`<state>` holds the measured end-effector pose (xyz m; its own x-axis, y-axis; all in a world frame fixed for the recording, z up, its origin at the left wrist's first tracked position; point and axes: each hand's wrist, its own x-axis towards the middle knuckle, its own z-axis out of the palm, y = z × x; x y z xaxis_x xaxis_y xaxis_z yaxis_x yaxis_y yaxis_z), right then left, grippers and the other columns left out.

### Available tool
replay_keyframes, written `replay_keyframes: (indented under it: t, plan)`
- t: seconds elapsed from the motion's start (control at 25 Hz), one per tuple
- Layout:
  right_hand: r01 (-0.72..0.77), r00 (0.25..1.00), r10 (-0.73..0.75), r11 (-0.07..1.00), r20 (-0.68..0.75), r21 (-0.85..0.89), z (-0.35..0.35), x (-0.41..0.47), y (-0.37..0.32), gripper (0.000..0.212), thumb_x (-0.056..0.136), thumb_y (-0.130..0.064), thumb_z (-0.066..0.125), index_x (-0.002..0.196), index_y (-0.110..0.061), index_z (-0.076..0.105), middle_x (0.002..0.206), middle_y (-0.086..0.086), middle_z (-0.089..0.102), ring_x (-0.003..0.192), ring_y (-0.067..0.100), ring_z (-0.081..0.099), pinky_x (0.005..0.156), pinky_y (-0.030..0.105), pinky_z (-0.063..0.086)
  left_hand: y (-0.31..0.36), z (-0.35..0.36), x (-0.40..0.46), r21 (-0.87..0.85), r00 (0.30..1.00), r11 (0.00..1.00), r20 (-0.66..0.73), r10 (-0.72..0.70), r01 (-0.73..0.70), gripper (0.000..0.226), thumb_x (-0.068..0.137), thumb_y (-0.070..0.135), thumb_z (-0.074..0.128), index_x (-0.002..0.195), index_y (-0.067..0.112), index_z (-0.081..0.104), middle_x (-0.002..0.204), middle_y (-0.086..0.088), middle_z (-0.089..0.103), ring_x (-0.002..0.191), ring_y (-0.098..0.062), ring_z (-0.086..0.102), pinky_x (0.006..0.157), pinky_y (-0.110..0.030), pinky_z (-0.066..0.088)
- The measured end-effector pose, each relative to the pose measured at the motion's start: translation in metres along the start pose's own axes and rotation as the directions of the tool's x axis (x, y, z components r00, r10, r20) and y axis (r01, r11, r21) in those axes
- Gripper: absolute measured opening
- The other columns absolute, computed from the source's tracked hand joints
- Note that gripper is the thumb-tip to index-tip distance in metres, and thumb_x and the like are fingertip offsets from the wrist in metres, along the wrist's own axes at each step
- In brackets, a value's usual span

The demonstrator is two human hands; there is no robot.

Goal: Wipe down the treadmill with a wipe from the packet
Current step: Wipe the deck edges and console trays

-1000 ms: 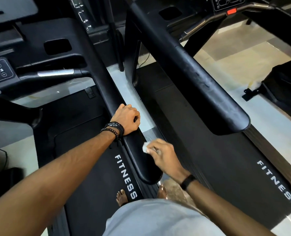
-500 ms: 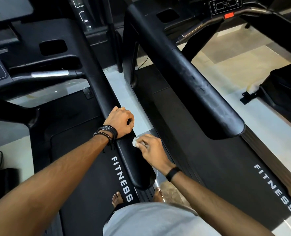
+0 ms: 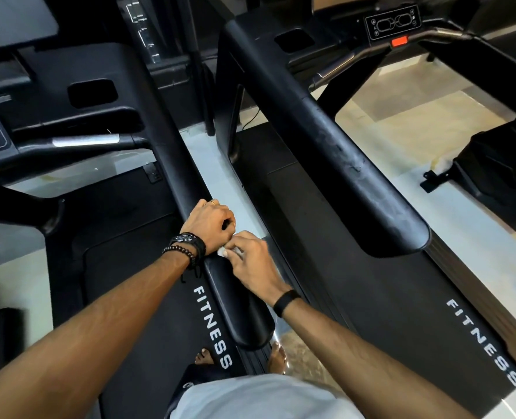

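A black treadmill stands in front of me, and its long right handrail runs down the middle of the view. My left hand grips this handrail with curled fingers, bracelets on the wrist. My right hand sits directly behind it and pinches a small crumpled white wipe against the rail's top. Most of the wipe is hidden under my fingers. The two hands touch. No packet is visible.
A second black treadmill's handrail runs parallel on the right, with its belt below. A narrow strip of pale floor separates the machines. My bare feet show near the bottom. A console with a red button is at the top right.
My right hand has slid the wipe forward along the handrail until it meets my left hand. The left hand has kept its grip on the rail.
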<state>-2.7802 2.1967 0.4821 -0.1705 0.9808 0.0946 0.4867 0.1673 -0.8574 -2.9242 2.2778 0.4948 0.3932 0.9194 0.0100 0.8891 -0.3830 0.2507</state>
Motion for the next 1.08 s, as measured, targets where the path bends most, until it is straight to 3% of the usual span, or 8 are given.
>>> replay_keyframes:
  t: [0.2, 0.44, 0.6, 0.68, 0.76, 1.0, 1.08]
  plan:
    - [0.123, 0.992, -0.123, 0.992, 0.015, -0.004, -0.005, -0.029, 0.007, 0.006, 0.091, -0.007, 0.069, 0.095, -0.008, 0.073, 0.101, 0.000, 0.069, 0.097, 0.012, 0.062, 0.090, 0.022, 0.048, -0.003, 0.001, 0.000, -0.032, 0.999, 0.999, -0.039, 0.009, -0.010, 0.028, 0.083, 0.031, 0.047, 0.076, 0.020, 0.071, 0.082, 0.008, 0.072, 0.085, -0.015, 0.052, 0.085, -0.028, 0.034]
    - [-0.041, 0.995, 0.036, 0.998, -0.088, -0.049, 0.008, 0.004, -0.007, 0.010, 0.089, -0.010, 0.071, 0.079, -0.007, 0.070, 0.081, -0.003, 0.062, 0.078, 0.009, 0.053, 0.074, 0.022, 0.040, -0.006, 0.000, 0.001, 0.043, 0.993, 0.992, 0.017, 0.119, -0.120, 0.040, 0.095, 0.039, 0.041, 0.072, 0.018, 0.065, 0.081, 0.003, 0.067, 0.090, -0.020, 0.053, 0.082, -0.035, 0.031]
    - [0.007, 0.994, -0.015, 0.997, -0.108, -0.074, 0.010, -0.023, -0.015, 0.005, 0.091, -0.011, 0.069, 0.092, -0.011, 0.074, 0.102, -0.012, 0.066, 0.097, 0.009, 0.064, 0.090, 0.026, 0.051, -0.028, -0.023, 0.021, -0.047, 0.949, 0.952, 0.082, 0.306, -0.303, 0.042, 0.092, 0.042, 0.032, 0.068, 0.019, 0.058, 0.076, -0.001, 0.067, 0.087, -0.024, 0.058, 0.085, -0.034, 0.036]
    - [-0.069, 0.990, 0.059, 0.995, -0.127, -0.074, 0.002, -0.027, -0.013, 0.006, 0.090, -0.013, 0.069, 0.091, -0.015, 0.075, 0.101, -0.010, 0.069, 0.093, 0.012, 0.066, 0.086, 0.032, 0.054, -0.048, -0.031, 0.033, 0.010, 0.933, 0.934, 0.054, 0.357, -0.358, 0.044, 0.089, 0.042, 0.034, 0.078, 0.018, 0.070, 0.082, 0.000, 0.069, 0.092, -0.024, 0.059, 0.087, -0.035, 0.038]
    - [-0.160, 0.977, 0.142, 0.981, -0.161, -0.107, 0.003, -0.011, -0.015, 0.009, 0.089, -0.009, 0.068, 0.086, -0.012, 0.075, 0.091, 0.001, 0.071, 0.084, 0.015, 0.065, 0.079, 0.036, 0.054, -0.064, -0.033, 0.041, 0.092, 0.922, 0.921, 0.112, 0.369, -0.380, 0.042, 0.088, 0.042, 0.037, 0.089, 0.020, 0.073, 0.090, 0.001, 0.067, 0.097, -0.023, 0.057, 0.089, -0.037, 0.036]
    - [-0.076, 0.972, 0.030, 0.979, -0.234, -0.188, 0.039, -0.007, -0.051, 0.004, 0.089, -0.008, 0.073, 0.090, -0.012, 0.075, 0.100, -0.006, 0.069, 0.100, 0.004, 0.062, 0.090, 0.021, 0.050, -0.071, -0.026, 0.038, 0.086, 0.890, 0.890, 0.135, 0.435, -0.448, 0.030, 0.092, 0.041, 0.044, 0.091, 0.023, 0.069, 0.097, 0.005, 0.060, 0.104, -0.021, 0.051, 0.093, -0.041, 0.037]
    - [-0.147, 0.954, 0.096, 0.976, -0.283, -0.162, 0.036, -0.029, -0.051, 0.003, 0.089, -0.011, 0.075, 0.090, -0.012, 0.077, 0.099, -0.007, 0.070, 0.100, 0.004, 0.064, 0.087, 0.022, 0.052, -0.072, -0.027, 0.039, 0.077, 0.893, 0.894, 0.141, 0.428, -0.441, 0.025, 0.094, 0.040, 0.050, 0.092, 0.024, 0.069, 0.099, 0.006, 0.059, 0.105, -0.020, 0.048, 0.093, -0.040, 0.036]
